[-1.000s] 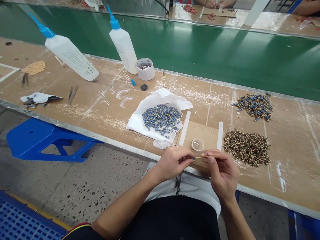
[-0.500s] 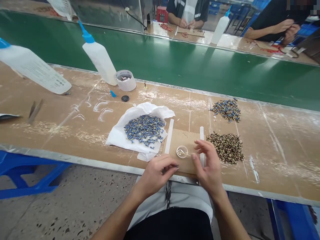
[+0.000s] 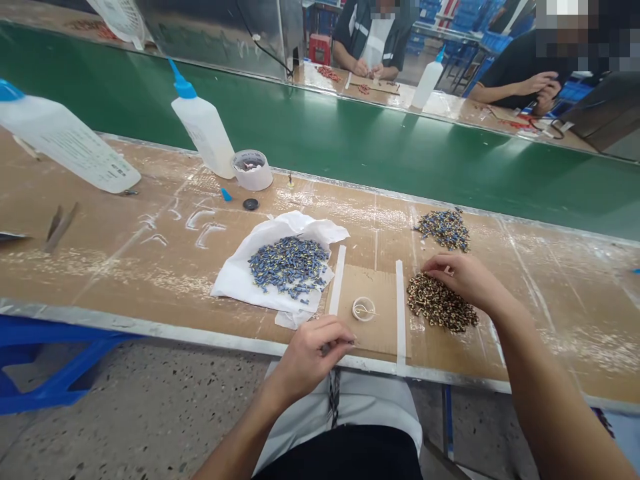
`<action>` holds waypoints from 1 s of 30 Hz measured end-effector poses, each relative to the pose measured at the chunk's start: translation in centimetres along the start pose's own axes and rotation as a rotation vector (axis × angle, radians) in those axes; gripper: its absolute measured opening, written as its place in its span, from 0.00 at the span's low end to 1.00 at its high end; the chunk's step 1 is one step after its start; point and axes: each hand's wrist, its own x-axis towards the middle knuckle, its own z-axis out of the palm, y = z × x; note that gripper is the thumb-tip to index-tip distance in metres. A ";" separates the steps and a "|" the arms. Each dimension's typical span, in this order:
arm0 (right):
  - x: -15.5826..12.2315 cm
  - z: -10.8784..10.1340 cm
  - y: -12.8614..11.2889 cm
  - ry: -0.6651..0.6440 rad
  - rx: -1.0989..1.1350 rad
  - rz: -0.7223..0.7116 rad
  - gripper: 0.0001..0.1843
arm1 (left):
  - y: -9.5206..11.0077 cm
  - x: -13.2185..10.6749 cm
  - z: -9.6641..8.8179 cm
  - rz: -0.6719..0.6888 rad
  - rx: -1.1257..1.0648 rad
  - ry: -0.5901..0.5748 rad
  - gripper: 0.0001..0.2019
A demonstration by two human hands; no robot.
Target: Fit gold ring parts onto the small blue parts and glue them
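Observation:
My left hand is closed in a pinch above the front of a cardboard pad. A tiny dark piece shows at its fingertips, too small to name. Over the far edge of a pile of small brown-and-gold parts, my right hand has thumb and fingers drawn together; whether they hold a part is hidden. Between the hands a small clear round dish with a thin pale stick across it rests on the pad. To the left, blue-and-yellow small parts lie heaped on white paper.
Another heap of blue-and-gold parts lies behind the brown pile. White bottles with blue nozzles, a tape roll, a black cap and tweezers are on the left. Beyond the green belt, two people work.
My right hand has moved right, from beside the dish to the brown pile, and its fingers have come together. The left hand keeps its pinch near the same spot. The view has shifted slightly.

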 end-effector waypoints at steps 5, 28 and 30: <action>1.2 0.5 -0.6 -0.013 -0.068 -0.005 0.11 | 0.1 -0.2 0.0 -0.026 -0.010 0.004 0.05; 3.5 3.7 -1.9 0.049 0.031 0.046 0.06 | -3.1 -1.2 0.8 0.066 0.030 0.116 0.02; 4.0 4.0 -1.8 0.064 0.013 0.059 0.07 | -4.1 -1.2 1.2 0.076 0.009 0.118 0.05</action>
